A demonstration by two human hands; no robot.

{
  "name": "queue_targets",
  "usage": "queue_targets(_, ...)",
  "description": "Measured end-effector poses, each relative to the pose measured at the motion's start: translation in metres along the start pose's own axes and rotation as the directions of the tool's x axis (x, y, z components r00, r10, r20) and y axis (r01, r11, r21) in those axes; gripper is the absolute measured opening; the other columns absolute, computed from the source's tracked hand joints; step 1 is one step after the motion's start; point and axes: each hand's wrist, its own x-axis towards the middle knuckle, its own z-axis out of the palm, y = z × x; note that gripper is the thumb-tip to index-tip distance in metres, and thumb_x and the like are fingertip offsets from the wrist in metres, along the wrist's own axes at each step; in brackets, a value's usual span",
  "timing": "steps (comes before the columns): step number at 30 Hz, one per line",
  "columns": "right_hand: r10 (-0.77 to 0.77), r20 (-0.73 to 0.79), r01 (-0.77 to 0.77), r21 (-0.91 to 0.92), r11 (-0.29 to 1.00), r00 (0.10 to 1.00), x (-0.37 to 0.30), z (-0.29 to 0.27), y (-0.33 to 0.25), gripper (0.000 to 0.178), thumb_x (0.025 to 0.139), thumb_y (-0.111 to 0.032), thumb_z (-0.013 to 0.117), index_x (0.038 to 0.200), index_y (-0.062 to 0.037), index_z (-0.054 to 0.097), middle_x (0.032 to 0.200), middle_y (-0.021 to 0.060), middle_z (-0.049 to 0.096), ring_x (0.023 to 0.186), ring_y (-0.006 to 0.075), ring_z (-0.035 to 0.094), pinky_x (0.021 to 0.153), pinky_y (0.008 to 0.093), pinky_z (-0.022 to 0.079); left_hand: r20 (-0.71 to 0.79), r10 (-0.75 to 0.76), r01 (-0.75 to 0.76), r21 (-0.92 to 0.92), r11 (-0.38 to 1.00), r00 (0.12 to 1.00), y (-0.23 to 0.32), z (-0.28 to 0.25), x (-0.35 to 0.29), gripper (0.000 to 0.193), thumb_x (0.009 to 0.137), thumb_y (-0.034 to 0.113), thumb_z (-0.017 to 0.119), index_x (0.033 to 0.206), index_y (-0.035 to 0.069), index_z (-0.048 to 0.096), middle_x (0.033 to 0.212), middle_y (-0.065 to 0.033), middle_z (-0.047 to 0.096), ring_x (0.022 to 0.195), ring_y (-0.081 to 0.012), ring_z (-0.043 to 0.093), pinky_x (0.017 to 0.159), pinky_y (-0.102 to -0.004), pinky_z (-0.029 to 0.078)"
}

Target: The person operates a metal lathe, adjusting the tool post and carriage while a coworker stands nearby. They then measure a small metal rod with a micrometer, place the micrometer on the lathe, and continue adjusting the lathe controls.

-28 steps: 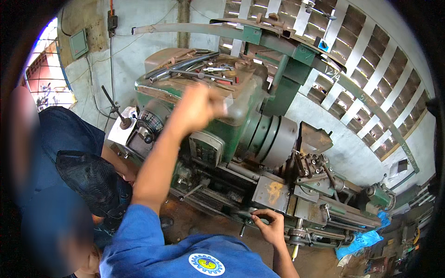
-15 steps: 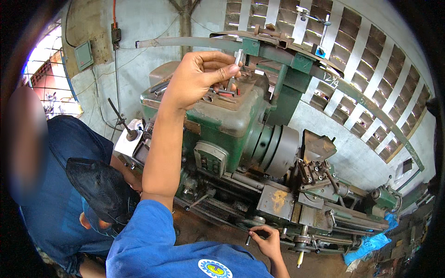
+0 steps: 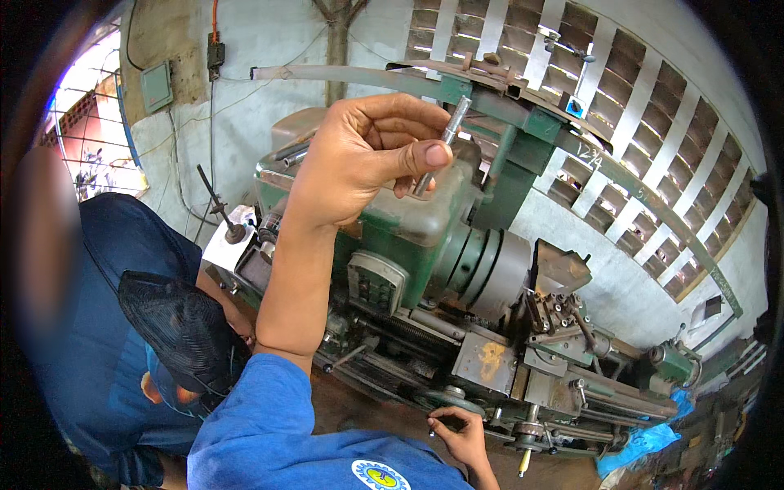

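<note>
Raised in front of the lathe (image 3: 408, 208), my left hand (image 3: 380, 155) pinches a slim, shiny, stepped metal rod (image 3: 454, 122) between thumb and fingers. The rod tilts, its upper end leaning right; part of its middle is behind my thumb. Low at the front of the lathe, my right hand (image 3: 461, 433) has its fingers curled round the small handle of the handwheel (image 3: 449, 398). Most of that handle is hidden by the fingers. Right of the headstock are the round grey chuck (image 3: 502, 273) and the tool post (image 3: 549, 312).
At my left a person in dark clothes and a black cap (image 3: 175, 327) bends close to my arm. A long curved-looking bar (image 3: 637, 192) runs above the lathe along the wall. The tailstock (image 3: 670, 359) and a blue plastic sheet (image 3: 641, 449) are at the right.
My left hand has brought the rod closer and turned it, so more of its length shows. My right hand has shifted slightly left and down. The view has moved a little.
</note>
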Motion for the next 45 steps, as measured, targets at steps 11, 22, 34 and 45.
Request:
queue_targets(11,0.063,0.061,-0.065,0.038,0.997,0.996,0.001,0.005,0.004,0.013,0.085,-0.007,0.079,0.096,-0.0001,0.076,0.089,0.0083,0.077,0.081,0.0123,0.071,0.078,0.028,0.055,-0.043,-0.019,0.02,0.019,1.0,0.999,0.014,0.007,-0.011,0.056,0.071,0.008,0.091,0.12,-0.003,0.065,0.085,-0.0074,0.073,0.07,-0.0089,0.067,0.051,-0.0181,0.048)
queue_targets(22,0.031,0.125,-0.034,0.017,0.999,0.992,-0.002,0.007,0.005,0.013,0.087,-0.007,0.078,0.097,0.0015,0.075,0.093,0.0071,0.077,0.087,0.0118,0.07,0.083,0.0273,0.055,-0.045,-0.071,0.073,0.031,0.997,0.996,0.018,0.021,-0.011,0.055,0.071,0.007,0.091,0.118,-0.004,0.066,0.084,-0.0055,0.073,0.069,-0.0077,0.066,0.052,-0.0178,0.048)
queue_targets(34,-0.012,0.115,0.012,0.001,1.0,0.993,0.003,0.002,0.01,0.015,0.088,-0.01,0.077,0.1,-0.0012,0.076,0.089,0.0091,0.077,0.081,0.0144,0.073,0.076,0.0293,0.057,-0.151,0.059,-0.014,0.281,0.96,0.987,0.016,0.035,-0.011,0.039,0.069,0.003,0.093,0.102,-0.001,0.073,0.081,-0.0037,0.072,0.069,-0.0063,0.066,0.061,-0.0188,0.052)
queue_targets(45,0.019,0.141,-0.02,0.004,1.0,0.99,0.01,0.007,0.021,0.017,0.086,-0.013,0.079,0.099,-0.0018,0.077,0.091,0.0098,0.077,0.086,0.0154,0.073,0.081,0.0306,0.056,-0.084,-0.079,0.079,-0.003,0.997,0.993,-0.001,0.021,-0.006,0.027,0.081,0.013,0.087,0.098,-0.002,0.073,0.075,-0.0042,0.071,0.065,-0.0083,0.063,0.057,-0.0227,0.049)
